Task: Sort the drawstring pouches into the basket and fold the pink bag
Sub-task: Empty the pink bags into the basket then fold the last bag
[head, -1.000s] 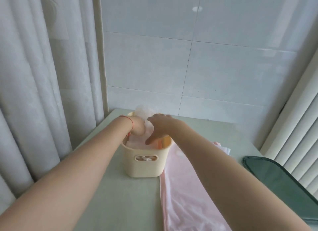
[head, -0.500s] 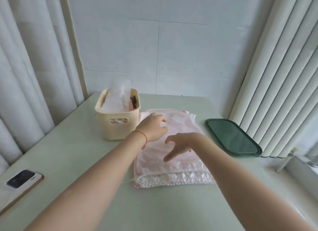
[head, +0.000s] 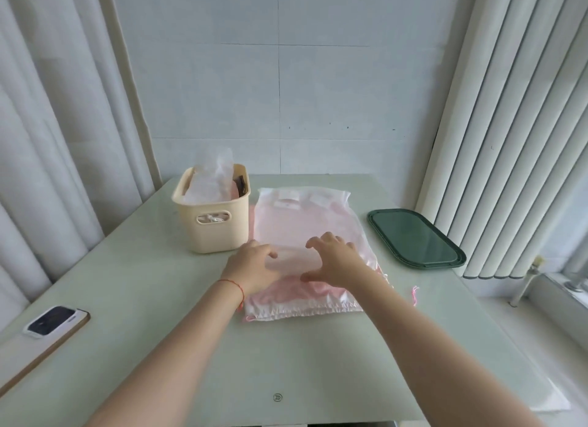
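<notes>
A pale green table (head: 152, 299) filled most of the view, set against a tiled wall (head: 286, 92) with curtains (head: 47, 124) on the left and ribbed vertical blinds (head: 509, 124) on the right. The pink bag (head: 302, 223) lay flat near the middle of the table, its gathered drawstring hem facing the person and its far end, carrying small white labels, pointing to the wall. A thin pink cord (head: 414, 294) trailed off its right near corner onto the table. A dark green tray (head: 413, 239) sat to the right of the bag, apart from it. The cream basket (head: 213, 226) stood just beside the bag's left far edge, holding pale pouches (head: 210, 181) that rose above its rim, with something dark tucked at its right inner side. A phone (head: 54, 323) lay on a flat board at the table's left near edge.

The left hand (head: 253, 267), a red string at its wrist, rested over the bag's left near part with fingers loosely curved and nothing pinched that could be seen. The right hand (head: 334, 261) was over the bag's near right part, fingers spread and bent, tips on or just above the fabric; whether they pressed it could not be told. The bag lay under both hands, most of it stretching beyond the fingertips.
</notes>
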`<state>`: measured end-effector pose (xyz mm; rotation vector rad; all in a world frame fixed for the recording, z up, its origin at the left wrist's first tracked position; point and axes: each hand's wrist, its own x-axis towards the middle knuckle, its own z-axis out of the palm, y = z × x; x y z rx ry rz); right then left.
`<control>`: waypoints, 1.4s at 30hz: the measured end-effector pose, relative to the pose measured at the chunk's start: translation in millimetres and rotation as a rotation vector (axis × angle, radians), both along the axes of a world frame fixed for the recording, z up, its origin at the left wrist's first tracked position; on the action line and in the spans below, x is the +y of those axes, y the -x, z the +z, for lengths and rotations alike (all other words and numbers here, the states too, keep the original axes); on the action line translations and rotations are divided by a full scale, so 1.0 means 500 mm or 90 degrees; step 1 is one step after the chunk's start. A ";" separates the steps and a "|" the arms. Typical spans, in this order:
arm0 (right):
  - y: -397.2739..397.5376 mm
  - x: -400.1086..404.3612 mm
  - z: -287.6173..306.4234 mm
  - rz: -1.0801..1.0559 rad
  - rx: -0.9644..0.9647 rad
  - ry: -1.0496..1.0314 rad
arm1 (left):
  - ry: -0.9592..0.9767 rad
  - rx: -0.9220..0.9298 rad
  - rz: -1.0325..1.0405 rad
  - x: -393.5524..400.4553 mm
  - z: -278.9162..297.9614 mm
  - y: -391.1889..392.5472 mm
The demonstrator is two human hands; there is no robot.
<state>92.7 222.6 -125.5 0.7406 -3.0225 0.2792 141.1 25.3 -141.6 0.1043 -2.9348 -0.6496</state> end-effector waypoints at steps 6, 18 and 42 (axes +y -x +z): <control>0.008 0.067 -0.023 -0.168 0.091 0.073 | 0.003 0.066 0.176 -0.030 -0.023 0.001; 0.027 0.115 -0.024 -0.311 -0.062 0.261 | -0.068 -0.004 0.181 -0.068 -0.035 0.016; 0.027 0.149 -0.011 -0.510 -0.275 1.152 | -0.363 0.110 0.304 -0.088 -0.014 -0.007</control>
